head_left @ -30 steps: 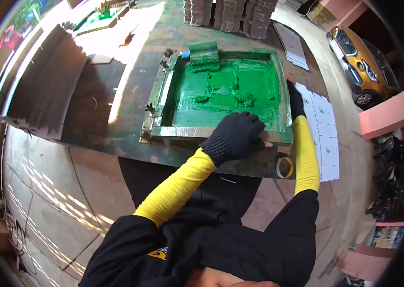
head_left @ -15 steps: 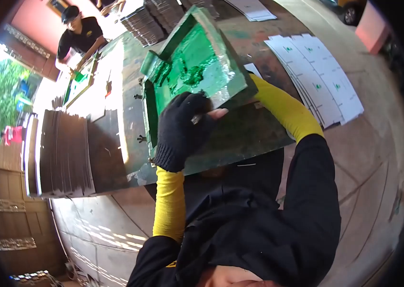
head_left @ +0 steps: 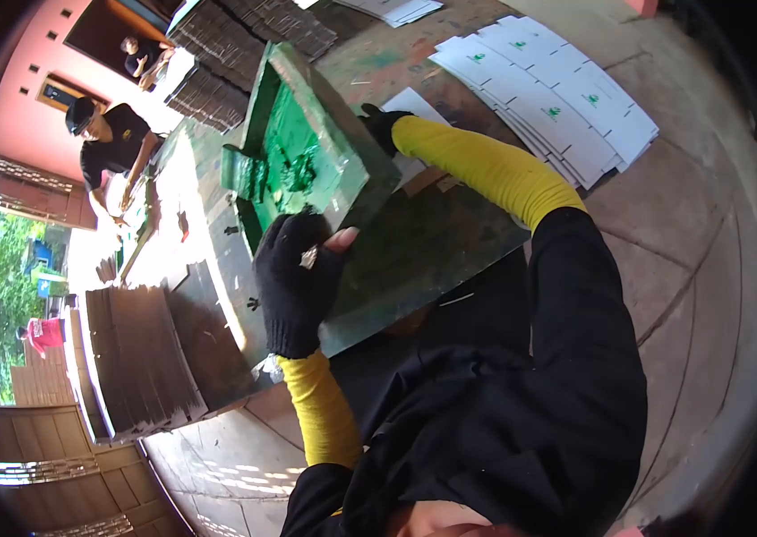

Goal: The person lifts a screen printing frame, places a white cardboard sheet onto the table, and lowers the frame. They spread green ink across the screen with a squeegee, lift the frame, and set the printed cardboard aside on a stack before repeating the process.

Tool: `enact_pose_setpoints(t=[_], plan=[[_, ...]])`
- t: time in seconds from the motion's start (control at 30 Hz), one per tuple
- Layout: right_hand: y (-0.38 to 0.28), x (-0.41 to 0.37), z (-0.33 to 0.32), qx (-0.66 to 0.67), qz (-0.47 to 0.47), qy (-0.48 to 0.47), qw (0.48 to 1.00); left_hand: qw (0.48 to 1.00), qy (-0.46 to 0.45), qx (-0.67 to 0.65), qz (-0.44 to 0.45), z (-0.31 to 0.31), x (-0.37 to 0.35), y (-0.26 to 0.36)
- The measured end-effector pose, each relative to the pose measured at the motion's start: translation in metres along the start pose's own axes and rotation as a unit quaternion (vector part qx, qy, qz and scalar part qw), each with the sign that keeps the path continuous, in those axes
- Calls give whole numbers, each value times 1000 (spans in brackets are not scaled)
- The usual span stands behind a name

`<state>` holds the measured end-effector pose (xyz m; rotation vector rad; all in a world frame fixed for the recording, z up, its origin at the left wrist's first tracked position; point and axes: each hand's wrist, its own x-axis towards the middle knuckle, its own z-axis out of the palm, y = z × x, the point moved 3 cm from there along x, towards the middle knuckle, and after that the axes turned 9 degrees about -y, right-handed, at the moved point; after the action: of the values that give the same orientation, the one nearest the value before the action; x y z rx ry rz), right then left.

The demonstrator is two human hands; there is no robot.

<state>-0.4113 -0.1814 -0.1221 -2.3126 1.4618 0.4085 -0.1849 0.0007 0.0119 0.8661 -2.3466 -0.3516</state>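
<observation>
A wooden printing screen frame point(head_left: 342, 134), tilted up on its far side, holds thick green ink point(head_left: 293, 166) on its mesh. A green squeegee point(head_left: 237, 170) leans inside at its left end. My left hand point(head_left: 293, 277), in a black glove with a bare thumb tip, is closed on the frame's near corner. Beyond the raised side, my gloved right hand point(head_left: 383, 127) reaches over a white sheet point(head_left: 412, 106) on the table. Its fingers are partly hidden behind the frame, with one stretched out.
Printed white sheets point(head_left: 548, 98) with green logos lie fanned at the right table edge. Brown cardboard stacks stand at the left point(head_left: 141, 358) and the back point(head_left: 217, 54). A co-worker point(head_left: 110, 143) leans over another frame across the table. Wing bolts point(head_left: 253, 304) stick out beside my frame.
The view has turned, shifting the table leftward. My right hand, hidden behind the frame before, now shows over the white sheet, and more of that sheet is visible. My left hand stays on the frame.
</observation>
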Motion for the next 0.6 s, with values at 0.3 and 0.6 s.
enact_pose_setpoints(t=[0.3,0.6], plan=[[76,-159,-22,-77,128,224,963,1000,-13,5,-12,8,-1,-3],[219,-376,12,4,495,234,836,999,-34,-34,-3,9,12,5]])
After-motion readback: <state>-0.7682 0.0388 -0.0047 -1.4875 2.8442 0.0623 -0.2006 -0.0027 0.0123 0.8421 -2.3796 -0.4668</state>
